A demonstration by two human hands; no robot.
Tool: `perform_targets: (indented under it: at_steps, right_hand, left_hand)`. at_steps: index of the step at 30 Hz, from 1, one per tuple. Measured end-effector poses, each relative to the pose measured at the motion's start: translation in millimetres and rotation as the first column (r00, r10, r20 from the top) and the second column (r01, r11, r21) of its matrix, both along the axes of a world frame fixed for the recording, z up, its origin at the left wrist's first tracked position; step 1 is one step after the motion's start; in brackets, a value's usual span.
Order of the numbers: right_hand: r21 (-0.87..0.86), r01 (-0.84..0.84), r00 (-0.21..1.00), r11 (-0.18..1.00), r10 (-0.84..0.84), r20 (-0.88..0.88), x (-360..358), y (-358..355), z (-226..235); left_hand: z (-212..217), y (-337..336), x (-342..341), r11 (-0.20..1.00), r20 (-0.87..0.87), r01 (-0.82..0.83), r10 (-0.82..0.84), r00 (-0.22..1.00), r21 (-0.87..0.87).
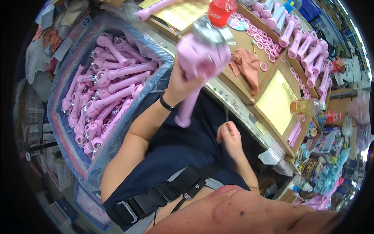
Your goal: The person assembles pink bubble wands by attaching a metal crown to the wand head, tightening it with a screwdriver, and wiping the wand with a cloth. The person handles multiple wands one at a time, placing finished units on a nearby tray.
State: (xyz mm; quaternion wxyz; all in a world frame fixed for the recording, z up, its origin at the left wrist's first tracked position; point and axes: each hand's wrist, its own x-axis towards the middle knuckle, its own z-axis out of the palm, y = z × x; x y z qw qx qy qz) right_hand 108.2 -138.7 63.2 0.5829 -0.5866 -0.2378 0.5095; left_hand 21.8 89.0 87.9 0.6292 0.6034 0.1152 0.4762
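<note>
My left hand [180, 84], with a black band at the wrist, is closed around a pink plastic wand [204, 58]. The wand is raised close to the camera. Its bulky round head and shiny grey, see-through end point up, while its slim handle hangs below my hand. In front of my lap, near the table edge, my right hand [230, 137] is closed with its fingers curled in. A thin line seems to rise from its fingertips, too faint to name. To my left, a blue bin [166, 62] lined with clear plastic holds many similar pink wands [113, 74].
The table carries cardboard trays [218, 80] with pink rings [265, 41], an orange cloth [245, 68] and yellow sheets [274, 101]. More wands [315, 52] line its far right. A red-capped bottle [222, 13] stands behind the raised wand; another bottle [306, 106] lies at right.
</note>
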Motion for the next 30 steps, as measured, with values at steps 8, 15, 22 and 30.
perform_targets:
  at_steps: [8, 15, 22, 30]
  right_hand:
    - [0.416, 0.099, 0.524, 0.904, -0.403, 0.751, -41, 35, -50]
    - [0.347, 0.154, 0.513, 0.925, -0.375, 0.772, -44, 22, -53]
    - [0.371, 0.129, 0.53, 0.92, -0.38, 0.758, -46, 24, -54]
    - [0.375, 0.065, 0.589, 0.925, -0.339, 0.733, -45, 12, -63]
  left_hand:
    - [7, -24, 23, 0.841, 0.164, 0.326, -0.282, 0.945, -0.431]
    - [-10, -31, 23, 0.791, 0.182, 0.445, -0.407, 0.895, -0.42]
    - [-15, -30, 19, 0.753, 0.251, 0.519, -0.455, 0.854, -0.404]
    - [-11, -11, 20, 0.725, 0.369, 0.551, -0.42, 0.829, -0.414]
